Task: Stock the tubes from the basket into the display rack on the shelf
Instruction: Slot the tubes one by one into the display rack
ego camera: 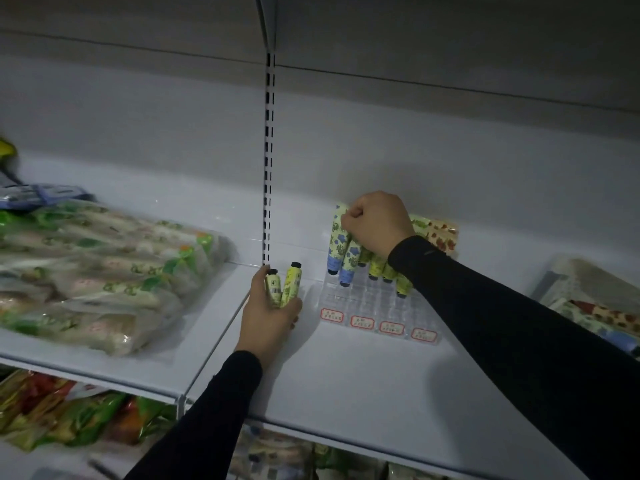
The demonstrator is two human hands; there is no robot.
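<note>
A clear plastic display rack point(367, 299) with red price labels along its front stands on the white shelf point(346, 375). Several floral tubes stand in its back rows, caps down. My right hand point(377, 223) is closed in a fist over the top of a yellow-green tube with blue flowers point(337, 237) at the rack's back left. My left hand point(270, 306) rests on the shelf left of the rack and grips two yellow-green tubes point(282, 285) with black caps pointing up. The basket point(588, 292) with more tubes sits at the right edge.
Clear bags of packaged tubes point(97, 271) lie on the left shelf section. A slotted upright post point(268, 161) divides the two sections. Colourful packets point(69, 410) fill the shelf below. Bare shelf surface lies in front of the rack.
</note>
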